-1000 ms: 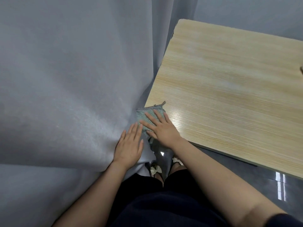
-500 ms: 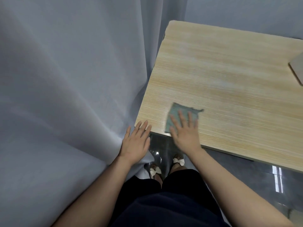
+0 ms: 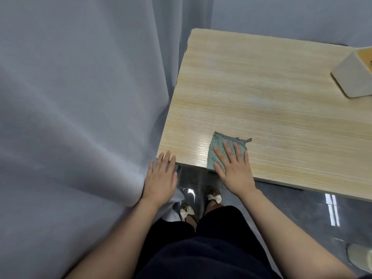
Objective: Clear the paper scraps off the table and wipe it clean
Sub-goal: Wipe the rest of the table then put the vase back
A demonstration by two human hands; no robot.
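1. Head view: a small square green knitted cloth (image 3: pixel 218 147) with a dark mesh border and a little loop at its far right corner lies flat near the front edge of the table, toward its left corner.
2. The light wood-grain rectangular tabletop (image 3: pixel 271 93) shows a glossy reflection beside the cloth; a pale cream box with rounded edges (image 3: pixel 354 79) stands at its far right.
3. A grey fabric curtain (image 3: pixel 80 97) hangs along the table's left side; the dark glossy tiled floor (image 3: pixel 302 218) reflects light below.
4. The right hand (image 3: pixel 235 168) lies flat, fingers straight and spread, pressing on the cloth.
5. The left hand (image 3: pixel 161 176) is flat too, fingers extended together, fingertips touching the table's front left corner, its side against the curtain, holding nothing.
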